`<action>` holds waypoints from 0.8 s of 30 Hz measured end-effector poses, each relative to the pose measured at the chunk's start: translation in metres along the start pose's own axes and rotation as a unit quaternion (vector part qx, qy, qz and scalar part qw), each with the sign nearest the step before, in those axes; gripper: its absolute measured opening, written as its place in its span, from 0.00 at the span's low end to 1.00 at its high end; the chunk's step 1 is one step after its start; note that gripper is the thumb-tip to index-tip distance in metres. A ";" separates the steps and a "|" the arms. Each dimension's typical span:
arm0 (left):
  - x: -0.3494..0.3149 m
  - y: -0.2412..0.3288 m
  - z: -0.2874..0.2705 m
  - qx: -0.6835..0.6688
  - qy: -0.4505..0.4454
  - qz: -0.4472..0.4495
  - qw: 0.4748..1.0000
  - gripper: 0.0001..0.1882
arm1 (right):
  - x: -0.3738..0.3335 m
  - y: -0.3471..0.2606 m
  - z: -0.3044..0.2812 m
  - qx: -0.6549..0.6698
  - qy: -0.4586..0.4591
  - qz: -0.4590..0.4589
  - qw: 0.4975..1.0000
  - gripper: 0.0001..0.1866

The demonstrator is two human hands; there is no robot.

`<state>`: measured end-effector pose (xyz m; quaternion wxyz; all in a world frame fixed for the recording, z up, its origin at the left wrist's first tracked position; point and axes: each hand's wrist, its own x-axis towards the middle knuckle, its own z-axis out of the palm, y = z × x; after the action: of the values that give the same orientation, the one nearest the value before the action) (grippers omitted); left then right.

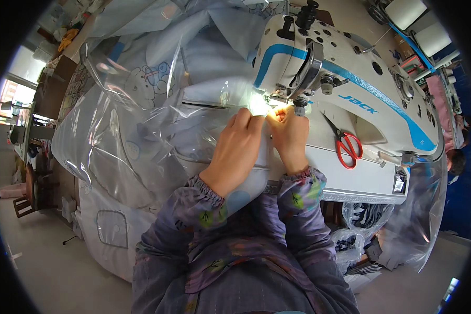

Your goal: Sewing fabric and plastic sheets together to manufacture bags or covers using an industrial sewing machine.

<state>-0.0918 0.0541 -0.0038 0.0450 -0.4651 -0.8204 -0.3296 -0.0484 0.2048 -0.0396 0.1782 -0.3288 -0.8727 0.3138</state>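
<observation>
A white and blue sewing machine (350, 78) stands in front of me, its lamp glaring brightly around the needle area. Close to that light, my left hand (235, 149) has its fingers bent together at the edge of the pale blue fabric with clear plastic sheet (193, 118) over it. My right hand (290, 136) is closed in a pinch just below the machine head, beside the left fingertips. Glare and the fingers themselves hide what the right hand pinches. To its right lie red-handled scissors (349, 149), on the white machine bed.
Crumpled clear plastic and printed pale fabric (152, 83) spread over the left side and hang off the front. White thread cones (405, 13) stand at the upper right. Below the table's right end hang plastic bags (363, 214). A wooden stool (31, 193) is at far left.
</observation>
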 end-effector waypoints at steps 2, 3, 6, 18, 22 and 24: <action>0.001 0.002 -0.003 -0.002 0.005 -0.018 1.000 0.15 | 0.000 0.002 -0.002 0.019 -0.006 0.012 1.000 0.18; 0.003 0.003 -0.004 -0.004 0.002 -0.038 0.999 0.15 | 0.000 0.002 -0.002 0.047 -0.012 0.042 0.998 0.18; 0.010 0.004 -0.004 0.010 0.031 -0.040 0.999 0.14 | -0.001 -0.002 0.002 0.011 0.000 0.011 1.000 0.17; 0.015 0.004 -0.006 0.054 -0.058 -0.017 0.997 0.07 | 0.003 0.002 0.001 0.195 -0.042 0.075 0.977 0.18; 0.005 0.005 0.004 0.114 -0.040 0.006 0.993 0.07 | 0.005 -0.003 -0.002 0.079 -0.042 0.033 0.995 0.13; -0.002 0.008 0.008 0.154 -0.015 0.057 0.986 0.07 | 0.004 -0.002 -0.008 0.072 -0.097 0.022 0.992 0.12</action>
<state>-0.0827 0.0604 -0.0067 0.1222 -0.5033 -0.8343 -0.1889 -0.0479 0.2098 -0.0317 0.1092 -0.3020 -0.8536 0.4103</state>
